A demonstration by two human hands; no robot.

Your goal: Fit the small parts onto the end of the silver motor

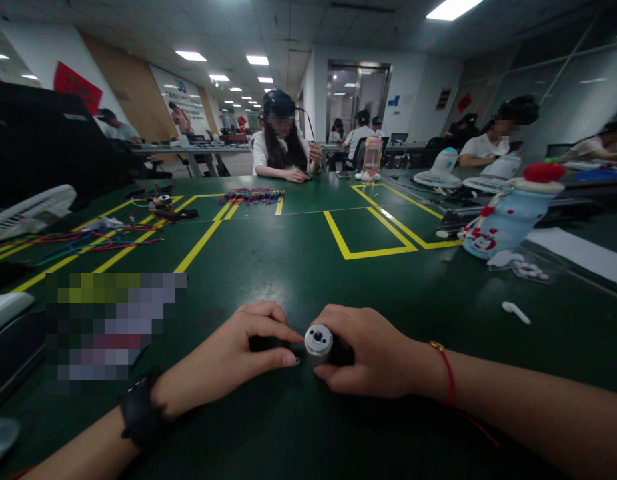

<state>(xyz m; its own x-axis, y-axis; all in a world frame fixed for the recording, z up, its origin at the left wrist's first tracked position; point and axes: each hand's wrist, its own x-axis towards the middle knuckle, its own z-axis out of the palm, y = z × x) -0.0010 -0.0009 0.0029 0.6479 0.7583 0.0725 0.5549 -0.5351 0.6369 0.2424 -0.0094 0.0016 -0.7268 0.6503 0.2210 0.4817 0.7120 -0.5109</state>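
Observation:
A short silver metal cylinder [319, 344], which looks like a small electric motor, stands with its holed end face up. The fingers and thumb of my right hand [371, 350] are wrapped round its side. My left hand [243, 340] is just left of the cylinder, thumb and index finger apart, the index fingertip close to its edge. I cannot tell whether that fingertip touches it. A tiny ring-like part [297, 361] shows beside my left thumb tip, too small to name. Both hands are low over the green table [268, 273].
Yellow tape marks divide the table. Bundled wires [253, 195] lie ahead, with loose wires [108, 243] at left. On the right are a blue bottle [508, 217], a white earbud [516, 311] and a small plastic bag [526, 267]. A person [283, 143] sits opposite.

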